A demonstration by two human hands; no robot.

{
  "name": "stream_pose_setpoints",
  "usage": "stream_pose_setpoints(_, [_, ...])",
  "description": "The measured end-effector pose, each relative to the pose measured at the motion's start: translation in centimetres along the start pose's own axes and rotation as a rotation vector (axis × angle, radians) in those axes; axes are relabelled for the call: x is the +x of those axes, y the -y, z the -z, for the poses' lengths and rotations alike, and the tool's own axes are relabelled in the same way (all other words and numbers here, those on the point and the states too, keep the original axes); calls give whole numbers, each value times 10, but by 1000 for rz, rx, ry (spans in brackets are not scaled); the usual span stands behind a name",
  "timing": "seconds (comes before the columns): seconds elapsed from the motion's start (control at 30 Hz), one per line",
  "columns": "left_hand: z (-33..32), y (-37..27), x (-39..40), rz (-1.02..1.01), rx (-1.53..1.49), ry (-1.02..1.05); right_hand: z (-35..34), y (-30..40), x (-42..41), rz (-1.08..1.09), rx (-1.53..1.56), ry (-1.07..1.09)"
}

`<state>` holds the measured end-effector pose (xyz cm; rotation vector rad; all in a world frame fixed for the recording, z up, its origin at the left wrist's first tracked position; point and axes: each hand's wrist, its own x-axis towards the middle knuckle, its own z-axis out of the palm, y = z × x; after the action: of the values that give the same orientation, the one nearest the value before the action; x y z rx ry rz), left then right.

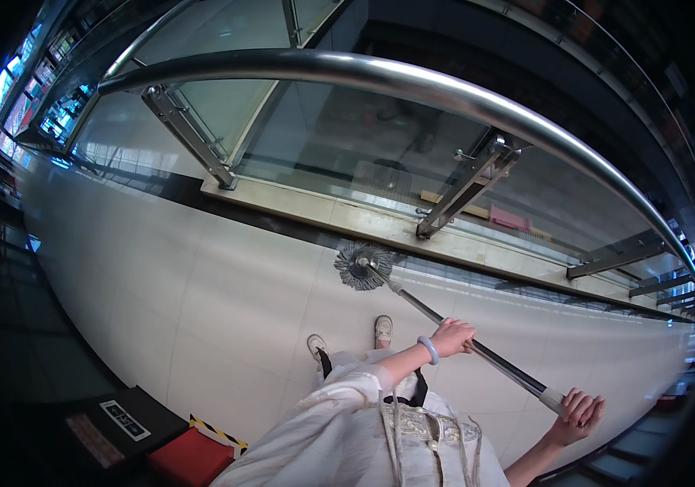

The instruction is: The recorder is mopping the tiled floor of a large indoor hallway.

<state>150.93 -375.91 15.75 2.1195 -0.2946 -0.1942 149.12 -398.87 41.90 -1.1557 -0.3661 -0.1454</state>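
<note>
A mop with a round grey string head (347,274) rests on the tiled floor, its head close to the dark border strip along the glass railing. From the head, its metal pole (506,363) slants toward the lower right. My left hand (452,336), with a pale bangle at the wrist, is wrapped around the middle of the pole. Farther up, my right hand (580,417) grips the light-coloured end of the handle. My two shoes (384,329) stand on the floor just behind the mop head.
A thick steel handrail (347,64) on metal posts (466,185) runs above glass panels and a low stone curb (323,210). Behind the glass lie a pink object (510,218) and a lower level. At lower left are a red box (192,456) and yellow-black striped tape (216,431).
</note>
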Motion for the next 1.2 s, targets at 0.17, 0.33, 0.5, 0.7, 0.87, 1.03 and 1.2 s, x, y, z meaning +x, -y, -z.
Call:
stream_pose_setpoints(0.17, [32, 94, -25, 256, 173, -284, -30, -110, 23, -195, 169, -32])
stream_pose_setpoints(0.33, [60, 148, -65, 634, 263, -276, -66, -185, 24, -433, 114, 160])
stream_pose_setpoints(0.5, [62, 142, -52, 821, 242, -227, -57, -181, 34, -438, 78, 169])
stream_pose_setpoints(0.7, [3, 56, 28, 269, 155, -34, 18, -81, 78, -195, -17, -69])
stream_pose_setpoints(0.87, [-16, -35, 97, -214, -47, 172, 54, 23, 85, 102, -208, -130])
stream_pose_setpoints(1.03, [-39, -41, 126, -249, -116, 153, 73, 38, 107, 147, -176, -52])
stream_pose_setpoints(1.2, [-14, -9, 123, -103, -83, 10, 71, -4, 145, 98, -69, 82])
